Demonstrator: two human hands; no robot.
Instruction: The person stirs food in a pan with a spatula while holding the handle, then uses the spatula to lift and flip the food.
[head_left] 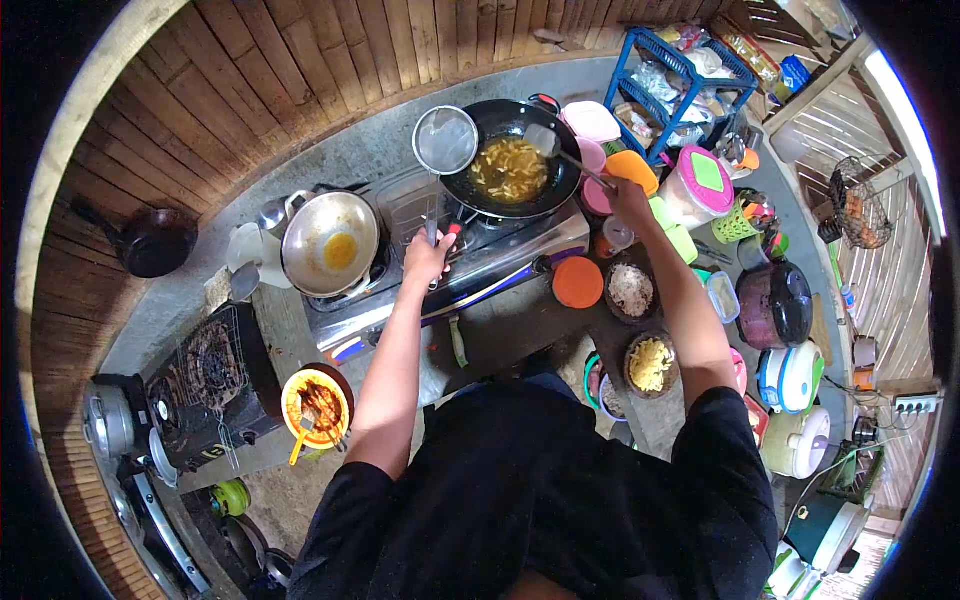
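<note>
My left hand (427, 258) is closed around the handle of a fine-mesh strainer (446, 140), whose round basket sits above the left rim of a black wok (525, 205). The wok's handle, with a red part, runs down to the same hand; I cannot tell whether it is gripped too. My right hand (629, 203) grips a long-handled spatula (545, 141), its metal blade inside the wok at the upper right. Pale yellow pieces (508, 170) lie in oil in the wok, which stands on the stove's right burner.
A silver pan (330, 245) with some oil stands on the left burner of the stove (450, 290). Nearby are an orange lid (578, 283), a bowl of yellow pieces (650, 364), a bowl of red sauce (317, 405) and a knife (458, 341). A blue rack (680, 85) stands behind.
</note>
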